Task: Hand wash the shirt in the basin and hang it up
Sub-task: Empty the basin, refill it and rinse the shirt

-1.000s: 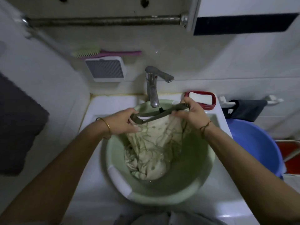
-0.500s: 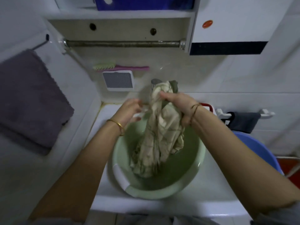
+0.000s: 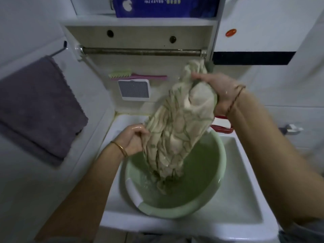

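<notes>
The wet cream shirt (image 3: 177, 127) with a green line pattern hangs bunched above the pale green basin (image 3: 219, 165), its lower end dripping just over the water. My right hand (image 3: 215, 88) grips the shirt's upper end, raised near the metal rail (image 3: 140, 52). My left hand (image 3: 133, 141) holds the shirt's left edge lower down, just above the basin's rim. The basin sits in the white sink (image 3: 245, 199) and holds greenish water.
A grey towel (image 3: 36, 106) hangs on the left wall. A green and pink brush (image 3: 133, 75) and a white vent-like box (image 3: 134, 88) sit on the back wall. A red soap dish (image 3: 222, 125) lies behind the basin. A shelf with a blue pack (image 3: 164, 6) is overhead.
The shirt has been lifted out of the basin's water. My right hand rose up and right toward the rail with the shirt's top; my left hand moved down along its edge.
</notes>
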